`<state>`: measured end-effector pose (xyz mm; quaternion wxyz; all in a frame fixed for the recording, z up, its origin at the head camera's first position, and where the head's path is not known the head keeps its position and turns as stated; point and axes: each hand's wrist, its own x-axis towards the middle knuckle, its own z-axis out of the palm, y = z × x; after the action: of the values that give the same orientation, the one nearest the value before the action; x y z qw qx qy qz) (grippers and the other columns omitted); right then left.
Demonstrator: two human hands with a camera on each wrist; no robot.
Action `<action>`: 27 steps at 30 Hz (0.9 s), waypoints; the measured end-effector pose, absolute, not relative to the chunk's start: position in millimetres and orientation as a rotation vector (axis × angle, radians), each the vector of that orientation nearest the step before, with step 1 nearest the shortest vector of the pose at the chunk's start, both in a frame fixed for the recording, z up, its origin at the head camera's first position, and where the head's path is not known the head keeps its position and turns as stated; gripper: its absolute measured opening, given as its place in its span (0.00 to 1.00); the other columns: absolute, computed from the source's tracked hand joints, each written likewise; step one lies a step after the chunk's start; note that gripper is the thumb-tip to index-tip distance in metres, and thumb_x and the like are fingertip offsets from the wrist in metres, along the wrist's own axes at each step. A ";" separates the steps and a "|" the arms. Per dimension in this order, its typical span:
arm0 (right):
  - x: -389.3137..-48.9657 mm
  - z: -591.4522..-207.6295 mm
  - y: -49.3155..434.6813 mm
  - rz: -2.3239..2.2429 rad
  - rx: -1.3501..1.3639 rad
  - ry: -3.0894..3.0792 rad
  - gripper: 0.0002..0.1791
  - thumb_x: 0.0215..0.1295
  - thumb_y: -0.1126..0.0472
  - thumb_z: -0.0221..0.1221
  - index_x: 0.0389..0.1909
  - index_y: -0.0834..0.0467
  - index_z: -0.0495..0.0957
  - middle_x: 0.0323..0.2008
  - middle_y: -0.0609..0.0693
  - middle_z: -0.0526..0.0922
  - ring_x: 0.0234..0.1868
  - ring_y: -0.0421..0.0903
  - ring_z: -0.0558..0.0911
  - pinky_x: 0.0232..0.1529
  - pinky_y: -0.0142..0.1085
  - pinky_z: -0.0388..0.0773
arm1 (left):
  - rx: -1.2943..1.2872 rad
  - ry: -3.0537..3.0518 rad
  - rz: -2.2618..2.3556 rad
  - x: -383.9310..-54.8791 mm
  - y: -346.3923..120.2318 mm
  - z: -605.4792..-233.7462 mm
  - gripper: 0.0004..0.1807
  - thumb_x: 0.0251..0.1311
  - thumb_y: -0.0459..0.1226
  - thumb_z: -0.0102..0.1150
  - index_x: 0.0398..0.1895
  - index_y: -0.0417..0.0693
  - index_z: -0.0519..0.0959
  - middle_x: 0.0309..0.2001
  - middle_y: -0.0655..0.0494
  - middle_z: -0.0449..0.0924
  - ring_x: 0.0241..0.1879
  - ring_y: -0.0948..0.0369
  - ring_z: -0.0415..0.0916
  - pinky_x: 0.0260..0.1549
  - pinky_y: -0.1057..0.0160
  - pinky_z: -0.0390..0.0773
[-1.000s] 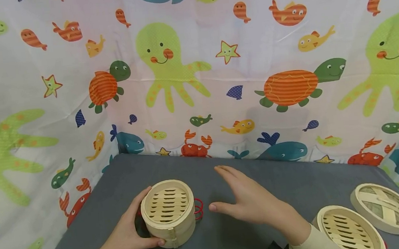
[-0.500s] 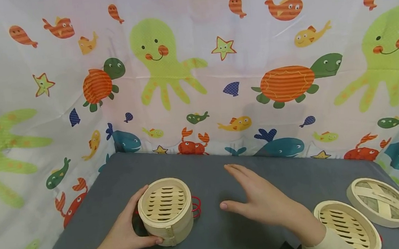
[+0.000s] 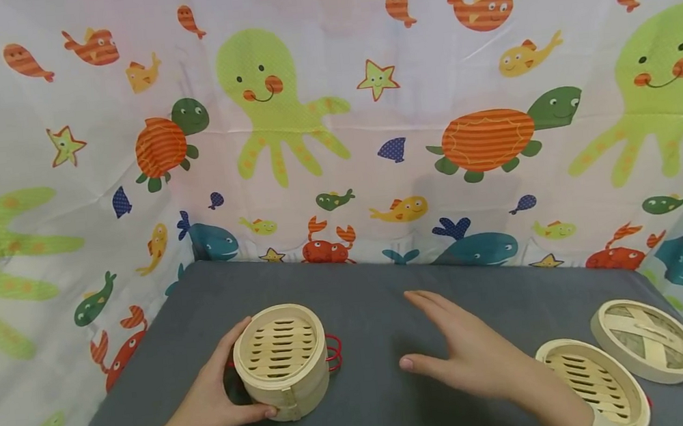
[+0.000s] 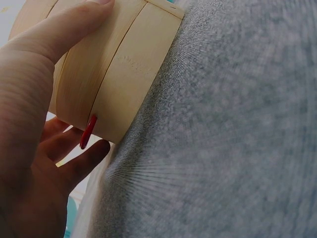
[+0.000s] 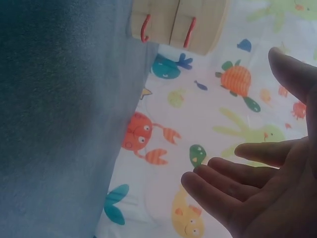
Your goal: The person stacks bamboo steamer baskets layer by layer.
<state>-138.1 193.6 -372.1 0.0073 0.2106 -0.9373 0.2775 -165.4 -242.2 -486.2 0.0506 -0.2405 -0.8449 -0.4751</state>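
On the left half of the table stands a round bamboo steamer stack (image 3: 282, 349), slatted on top, with red loops at its sides. My left hand (image 3: 207, 397) grips it from the left, thumb across the near side and fingers around the far side. The left wrist view has the steamer's wall (image 4: 131, 64) low against the grey cloth, with one red loop beside the fingers. My right hand (image 3: 469, 355) hovers apart to the right, thumb and fingers spread, holding nothing. In the right wrist view the stacked tiers (image 5: 178, 25) appear beyond that hand.
Another slatted steamer basket (image 3: 592, 381) sits at the right, partly behind my right forearm. Beside it lies a woven bamboo lid (image 3: 647, 341). Grey cloth (image 3: 363, 307) covers the table, and a white curtain (image 3: 331, 104) printed with sea animals rises behind it.
My right hand has moved away to the right from the steamer stack. My left hand keeps its grip, and the stack stays in place while the head view shifts slightly.
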 end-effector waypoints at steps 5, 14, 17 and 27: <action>-131.6 -371.1 204.3 0.860 0.639 -2.930 0.54 0.67 0.26 0.67 0.83 0.56 0.67 0.78 0.56 0.71 0.76 0.60 0.72 0.69 0.65 0.72 | -0.731 -2.572 -1.441 -165.1 -241.9 -486.1 0.76 0.41 0.44 0.95 0.90 0.70 0.50 0.82 0.61 0.63 0.76 0.64 0.64 0.70 0.51 0.66; -124.0 -375.3 226.2 0.850 0.551 -2.912 0.53 0.66 0.27 0.69 0.81 0.57 0.69 0.76 0.55 0.74 0.73 0.59 0.76 0.66 0.65 0.76 | -0.744 -2.559 -1.444 -164.9 -240.8 -486.1 0.76 0.41 0.44 0.95 0.90 0.69 0.50 0.82 0.59 0.63 0.77 0.64 0.64 0.69 0.68 0.62; -122.7 -376.9 233.1 0.844 0.538 -2.901 0.53 0.65 0.28 0.71 0.80 0.57 0.70 0.75 0.56 0.75 0.73 0.60 0.77 0.65 0.65 0.76 | -0.748 -2.553 -1.443 -165.3 -240.7 -486.1 0.76 0.40 0.43 0.95 0.90 0.68 0.50 0.82 0.60 0.64 0.76 0.65 0.64 0.68 0.70 0.61; -116.4 -376.3 246.3 0.797 0.548 -2.889 0.52 0.66 0.31 0.72 0.80 0.59 0.69 0.75 0.59 0.75 0.72 0.62 0.76 0.64 0.66 0.77 | -0.751 -2.548 -1.474 -165.4 -240.8 -484.7 0.77 0.40 0.42 0.95 0.90 0.69 0.50 0.81 0.60 0.64 0.76 0.66 0.64 0.67 0.75 0.58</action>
<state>-116.4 246.3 -376.3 0.0476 0.1797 -0.9472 0.2612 -165.4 -240.8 -484.7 0.0516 -0.2470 -0.8376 -0.4845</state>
